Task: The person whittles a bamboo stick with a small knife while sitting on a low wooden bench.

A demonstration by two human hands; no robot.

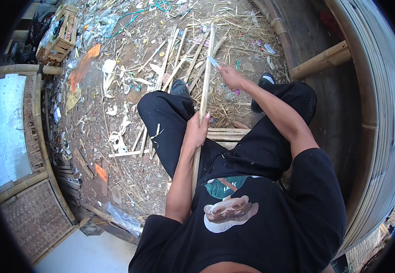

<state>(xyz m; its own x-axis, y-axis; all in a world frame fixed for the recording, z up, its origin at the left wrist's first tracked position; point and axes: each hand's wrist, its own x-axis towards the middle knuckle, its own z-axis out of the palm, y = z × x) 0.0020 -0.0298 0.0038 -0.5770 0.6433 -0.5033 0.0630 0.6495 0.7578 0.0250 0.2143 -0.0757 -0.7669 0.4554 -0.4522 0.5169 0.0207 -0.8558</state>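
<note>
A long bamboo strip [203, 91] slants across the seated person's lap, left hand [196, 132] clasped round its middle, right hand [230, 77] gripping a small knife [213, 62] at its upper part, apparently mid-trimming, with shavings [120, 132] and more strips [174, 59] on the ground.

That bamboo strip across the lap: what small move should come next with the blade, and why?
Probably draw the blade along the strip, away from the body. The right hand holds the blade at the strip's far part, while the left hand grips the strip lower down to steady it.
</note>
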